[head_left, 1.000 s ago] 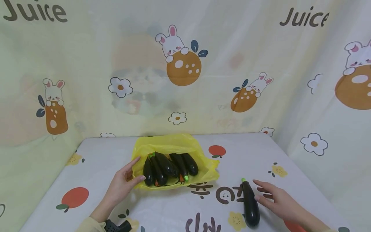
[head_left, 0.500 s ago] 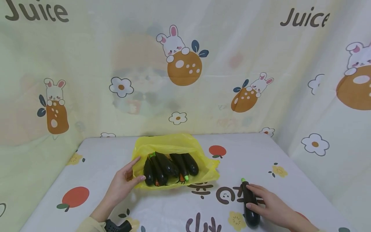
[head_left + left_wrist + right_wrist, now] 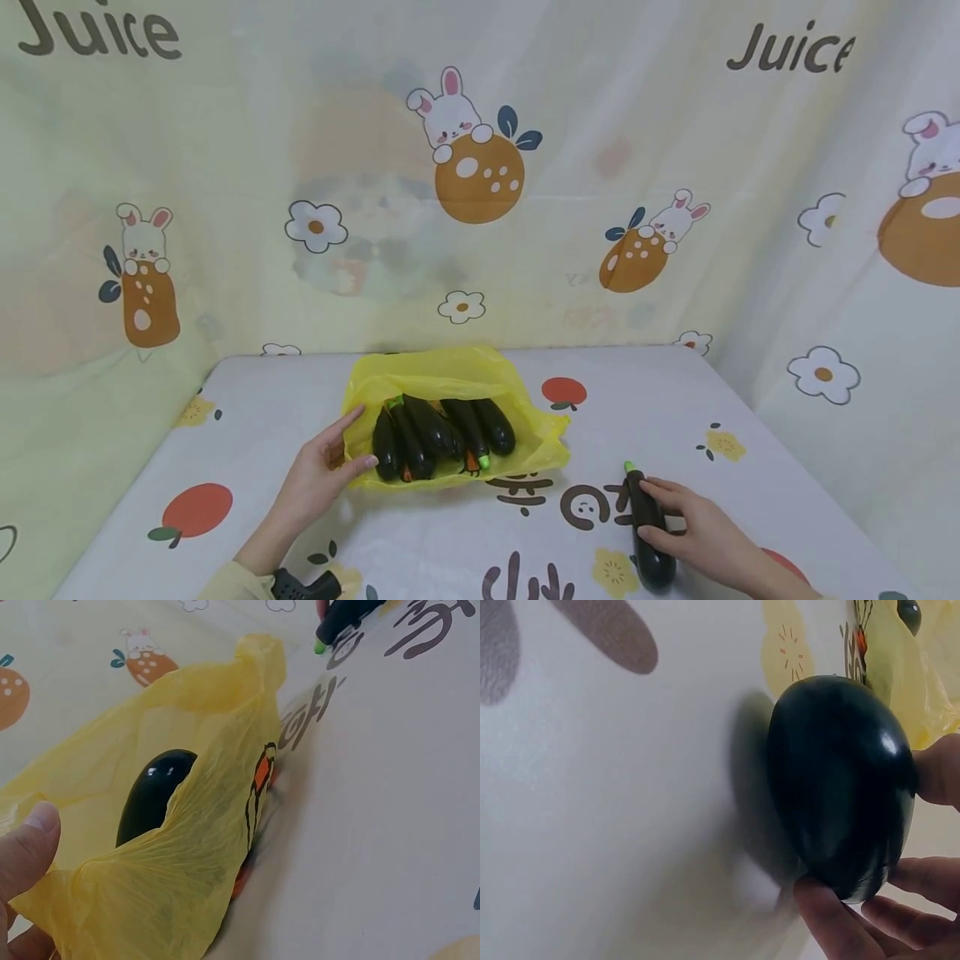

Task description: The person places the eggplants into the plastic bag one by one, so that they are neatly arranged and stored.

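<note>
A yellow plastic bag (image 3: 442, 364) lies with its mouth spread towards me, several dark eggplants (image 3: 432, 429) side by side inside it. My left hand (image 3: 318, 471) holds the bag's left edge between thumb and fingers; the left wrist view shows the thumb (image 3: 34, 844) on the plastic. Off to the right, a single eggplant (image 3: 654, 569) with a green tip lies lengthwise on the table. My right hand (image 3: 701, 533) grips it around its middle, thumb on the near side. Its rounded end fills the right wrist view, with fingers (image 3: 836, 922) curled below it.
A white printed cloth (image 3: 420, 550) with fruit, flowers and lettering covers the table. Behind it hangs a pale curtain (image 3: 360, 275) with rabbit prints, and another panel (image 3: 847, 467) closes off the right side. A black band (image 3: 303, 585) circles my left wrist.
My right hand has moved left from beside the lone eggplant and taken hold of it. The left hand stays at the bag's edge.
</note>
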{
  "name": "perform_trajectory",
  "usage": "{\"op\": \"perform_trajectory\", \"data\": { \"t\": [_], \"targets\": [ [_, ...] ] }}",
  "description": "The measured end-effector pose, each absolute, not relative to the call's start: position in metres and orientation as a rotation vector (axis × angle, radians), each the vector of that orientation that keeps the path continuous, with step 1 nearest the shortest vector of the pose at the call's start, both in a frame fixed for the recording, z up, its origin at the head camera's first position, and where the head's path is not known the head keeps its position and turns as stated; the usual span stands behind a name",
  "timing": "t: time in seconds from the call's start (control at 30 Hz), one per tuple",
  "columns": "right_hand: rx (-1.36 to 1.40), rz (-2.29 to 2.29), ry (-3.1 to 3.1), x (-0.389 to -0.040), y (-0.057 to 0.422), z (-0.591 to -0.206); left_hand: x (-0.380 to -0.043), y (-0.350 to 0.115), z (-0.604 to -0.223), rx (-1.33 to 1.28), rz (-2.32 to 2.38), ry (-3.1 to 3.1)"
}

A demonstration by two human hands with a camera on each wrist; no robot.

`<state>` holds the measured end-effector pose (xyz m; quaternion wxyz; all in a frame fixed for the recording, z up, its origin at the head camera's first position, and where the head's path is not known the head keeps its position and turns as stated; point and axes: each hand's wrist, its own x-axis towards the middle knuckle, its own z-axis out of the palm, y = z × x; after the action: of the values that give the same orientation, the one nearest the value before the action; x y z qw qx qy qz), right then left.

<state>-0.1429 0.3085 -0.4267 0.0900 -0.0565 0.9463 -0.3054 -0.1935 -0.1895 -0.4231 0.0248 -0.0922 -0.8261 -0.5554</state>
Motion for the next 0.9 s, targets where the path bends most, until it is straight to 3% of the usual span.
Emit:
{"op": "perform_trajectory", "data": {
  "t": [0.23, 0.43, 0.6, 0.9],
  "targets": [
    [-0.222, -0.963, 2.810, -0.145, 0.310, -0.415, -0.193, -0.192, -0.422, -0.264, -1.729, -2.551],
    [-0.468, -1.115, 2.767, -0.152, 0.302, -0.389, -0.194, -0.196, -0.423, -0.293, -1.710, -2.534],
    [-0.714, -1.128, 2.729, -0.165, 0.279, -0.367, -0.194, -0.198, -0.423, -0.306, -1.697, -2.518],
    [-0.763, -1.096, 2.674, -0.184, 0.231, -0.364, -0.196, -0.192, -0.424, -0.360, -1.693, -2.507]
  ]
}}
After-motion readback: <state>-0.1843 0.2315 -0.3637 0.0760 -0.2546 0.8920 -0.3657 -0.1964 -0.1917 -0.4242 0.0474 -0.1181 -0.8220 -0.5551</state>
